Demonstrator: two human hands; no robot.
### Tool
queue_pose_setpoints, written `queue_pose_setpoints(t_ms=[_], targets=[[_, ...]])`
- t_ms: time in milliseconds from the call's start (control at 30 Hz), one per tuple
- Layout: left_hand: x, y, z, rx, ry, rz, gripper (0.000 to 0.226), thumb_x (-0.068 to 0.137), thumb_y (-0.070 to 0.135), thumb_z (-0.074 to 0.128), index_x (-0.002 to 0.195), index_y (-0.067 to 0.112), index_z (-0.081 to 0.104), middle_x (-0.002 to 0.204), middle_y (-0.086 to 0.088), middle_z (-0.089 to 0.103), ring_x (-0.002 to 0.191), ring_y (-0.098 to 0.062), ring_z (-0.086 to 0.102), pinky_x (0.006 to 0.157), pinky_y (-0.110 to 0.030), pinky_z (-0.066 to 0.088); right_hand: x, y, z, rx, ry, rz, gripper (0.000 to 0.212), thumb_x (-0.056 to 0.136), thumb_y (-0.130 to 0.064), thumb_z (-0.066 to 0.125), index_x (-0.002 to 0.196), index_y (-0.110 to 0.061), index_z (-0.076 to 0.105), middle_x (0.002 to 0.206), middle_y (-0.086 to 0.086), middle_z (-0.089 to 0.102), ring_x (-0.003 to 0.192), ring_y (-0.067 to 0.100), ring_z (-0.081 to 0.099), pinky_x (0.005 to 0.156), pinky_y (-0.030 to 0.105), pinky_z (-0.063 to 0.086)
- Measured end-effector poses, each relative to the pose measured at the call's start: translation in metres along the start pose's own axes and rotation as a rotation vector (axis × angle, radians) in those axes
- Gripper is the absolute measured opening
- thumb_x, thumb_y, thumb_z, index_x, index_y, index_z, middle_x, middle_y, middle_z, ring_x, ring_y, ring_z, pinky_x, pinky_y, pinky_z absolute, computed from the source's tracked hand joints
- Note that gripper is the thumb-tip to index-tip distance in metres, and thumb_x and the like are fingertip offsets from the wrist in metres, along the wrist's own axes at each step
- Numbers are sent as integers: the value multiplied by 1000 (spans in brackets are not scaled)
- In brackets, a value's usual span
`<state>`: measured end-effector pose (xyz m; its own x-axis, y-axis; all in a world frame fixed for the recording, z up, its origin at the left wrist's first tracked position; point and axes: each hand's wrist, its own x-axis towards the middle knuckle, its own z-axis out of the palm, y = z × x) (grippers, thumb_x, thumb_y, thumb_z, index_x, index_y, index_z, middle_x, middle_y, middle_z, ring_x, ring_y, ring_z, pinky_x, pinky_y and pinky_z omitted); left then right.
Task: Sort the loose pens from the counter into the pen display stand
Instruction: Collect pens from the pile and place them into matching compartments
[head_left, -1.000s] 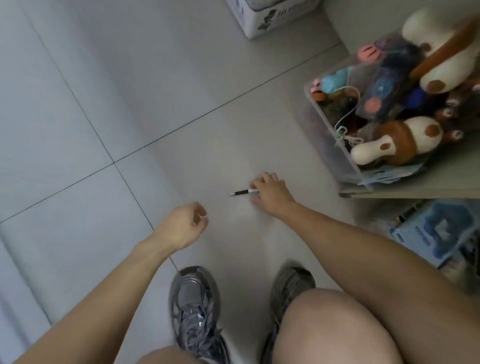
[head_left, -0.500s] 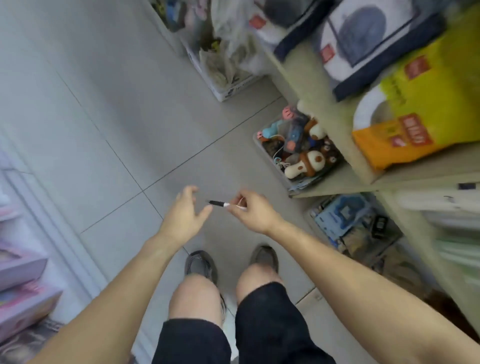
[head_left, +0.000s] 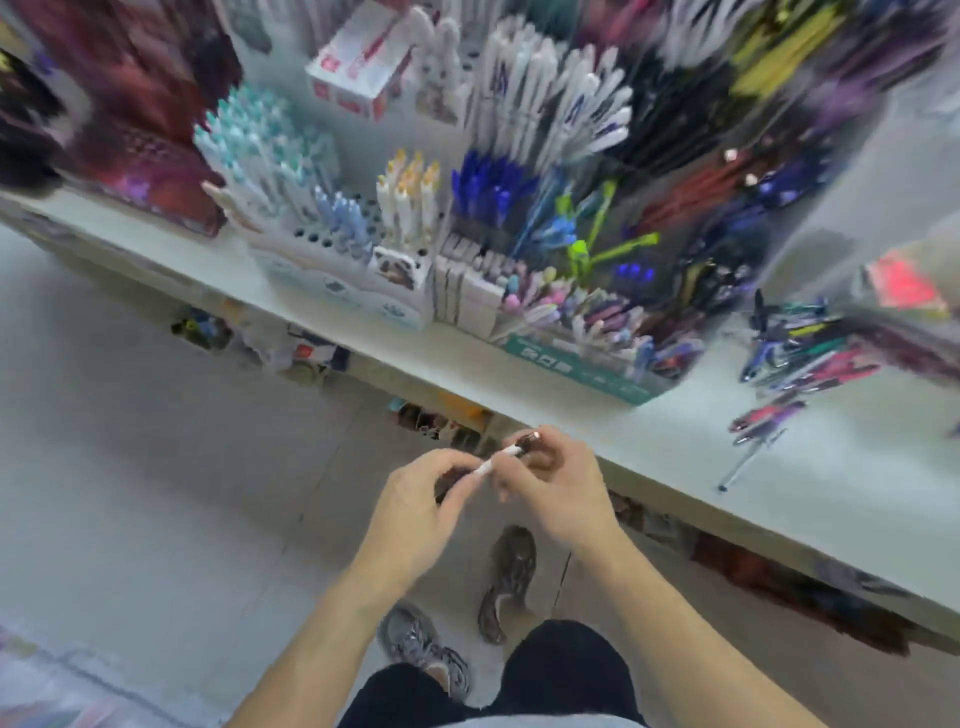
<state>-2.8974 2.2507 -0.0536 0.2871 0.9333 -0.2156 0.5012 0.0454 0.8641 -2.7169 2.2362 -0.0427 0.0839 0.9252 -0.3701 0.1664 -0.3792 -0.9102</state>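
Note:
Both hands hold one white pen with dark ends (head_left: 493, 462) in front of the counter edge, over the floor. My left hand (head_left: 426, 504) pinches its lower end and my right hand (head_left: 550, 480) pinches its upper end. Behind them the pen display stand (head_left: 587, 358) sits on the white counter (head_left: 810, 509), packed with several coloured pens. A loose pile of pens (head_left: 800, 353) lies on the counter to the right, with a single pen (head_left: 743, 465) nearer the edge. The view is motion-blurred.
More pen holders stand to the left: a white holed rack (head_left: 332, 249) with teal and blue pens, and taller white pens (head_left: 545, 104) behind. Dark red bags (head_left: 135, 156) sit far left. Goods are stored under the counter. My shoes (head_left: 506, 582) are on the tiled floor.
I have risen from crouching at the floor, where my right hand picked up the pen. The view swung up to the counter, and my left hand now also holds the pen.

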Motion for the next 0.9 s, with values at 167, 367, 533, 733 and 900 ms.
queue_pose_setpoints(t_ms=[167,367,533,733,900], targets=[[53,78,34,0,-19,172,10,91,22,73,101,21,76,93,15,72,88,-1,66,80,-18,51,-2,-36,-73,111,261,-98,6,99,-18,65,96,-20,70,84,1,74,77,15,73,69,24,57],[109,129,43,94,181,349,27,92,19,70,118,16,64,112,5,60,108,-8,57,95,-17,43,18,-70,-130,333,568,-240,21,94,-12,71,111,-18,60,84,9,75,78,26,75,72,39,63],[154,125,6,238,467,282,44,91,12,69,132,8,54,129,-10,50,124,-24,47,106,-36,41,45,-109,-148,377,743,-419,23,93,-8,72,105,-16,55,85,15,72,77,27,77,78,47,62],[209,132,-23,321,503,342,68,90,19,70,147,7,36,149,-13,34,140,-23,33,118,-33,30,93,-161,-119,270,733,-693,22,98,-8,65,109,-25,54,93,5,68,84,28,76,78,47,62],[229,147,-28,255,516,449,76,88,19,74,150,7,32,151,-13,30,143,-24,31,119,-36,30,124,-195,-106,19,805,-876,27,95,-4,68,112,-20,54,96,6,67,86,16,69,78,31,57]])
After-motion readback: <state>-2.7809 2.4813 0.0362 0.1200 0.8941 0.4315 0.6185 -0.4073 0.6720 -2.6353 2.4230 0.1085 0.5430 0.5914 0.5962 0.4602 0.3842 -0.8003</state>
